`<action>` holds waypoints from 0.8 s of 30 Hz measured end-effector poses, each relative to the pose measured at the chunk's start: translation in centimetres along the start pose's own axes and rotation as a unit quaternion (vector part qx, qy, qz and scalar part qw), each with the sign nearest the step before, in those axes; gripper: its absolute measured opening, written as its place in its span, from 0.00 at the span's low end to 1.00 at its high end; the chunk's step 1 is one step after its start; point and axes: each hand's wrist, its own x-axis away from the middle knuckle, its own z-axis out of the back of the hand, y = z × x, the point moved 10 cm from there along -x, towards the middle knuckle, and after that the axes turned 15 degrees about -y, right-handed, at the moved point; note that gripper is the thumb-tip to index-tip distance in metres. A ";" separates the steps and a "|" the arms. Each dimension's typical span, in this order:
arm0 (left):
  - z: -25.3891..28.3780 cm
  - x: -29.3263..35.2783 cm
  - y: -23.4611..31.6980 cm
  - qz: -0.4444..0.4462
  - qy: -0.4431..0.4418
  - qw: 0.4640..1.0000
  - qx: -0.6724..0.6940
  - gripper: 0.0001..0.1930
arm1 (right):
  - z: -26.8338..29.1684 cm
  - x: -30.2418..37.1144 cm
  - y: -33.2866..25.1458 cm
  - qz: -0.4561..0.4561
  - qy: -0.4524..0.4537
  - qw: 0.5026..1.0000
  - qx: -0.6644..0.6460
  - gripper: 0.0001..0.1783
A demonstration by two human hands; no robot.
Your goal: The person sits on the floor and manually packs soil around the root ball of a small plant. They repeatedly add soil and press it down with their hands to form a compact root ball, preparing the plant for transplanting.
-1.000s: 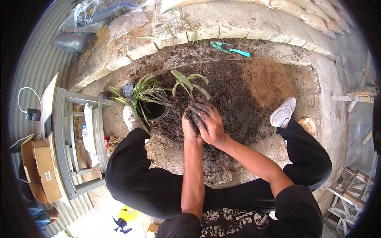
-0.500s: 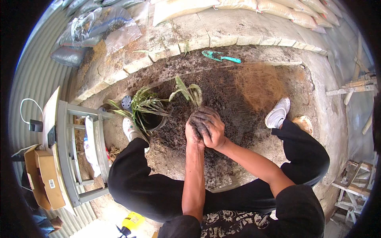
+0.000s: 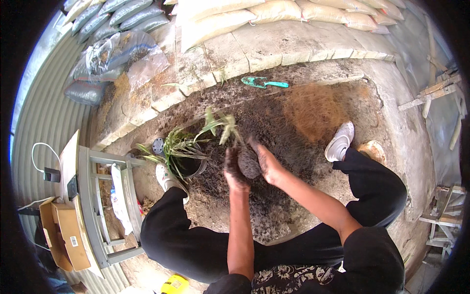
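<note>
A round, dark soil ball (image 3: 249, 164) sits between my two palms, with a small plant's green leaves (image 3: 223, 128) rising from its far side and leaning left. My left hand (image 3: 235, 169) presses against the ball's left side, dirt covering its fingers. On the right side, my right hand (image 3: 267, 162) cups the ball, its soiled fingers pointing away from me. Beneath them spreads a heap of dark soil (image 3: 215, 186). Left of my hands stands a black pot (image 3: 190, 166) with long-leaved plants (image 3: 177, 147) lying over it.
Beyond the soil lies a turquoise hand trowel (image 3: 264, 83). Brown fibre (image 3: 313, 110) is spread at the right, near my shoe (image 3: 340, 142). A small grey pot (image 3: 158, 145) is beside the plants. Filled sacks (image 3: 279, 12) line the far ledge; a grey-framed table (image 3: 88, 196) stands left.
My hands were clasped tightly around the ball; now they have parted to its two sides, exposing it. The leaves have swung slightly left, and the whole view has shifted a little.
</note>
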 end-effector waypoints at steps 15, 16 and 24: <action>2.6 0.8 3.9 -0.105 0.153 0.779 -0.599 0.23 | 2.2 -0.4 1.0 0.224 0.050 0.962 -0.145 0.18; 1.7 0.9 4.7 -0.097 0.165 0.778 -0.598 0.23 | 1.3 0.2 -0.4 0.228 0.057 0.960 -0.155 0.20; 2.1 -0.8 -0.4 0.003 0.034 0.998 -0.059 0.21 | -0.8 0.5 -3.1 0.207 0.035 0.956 0.204 0.25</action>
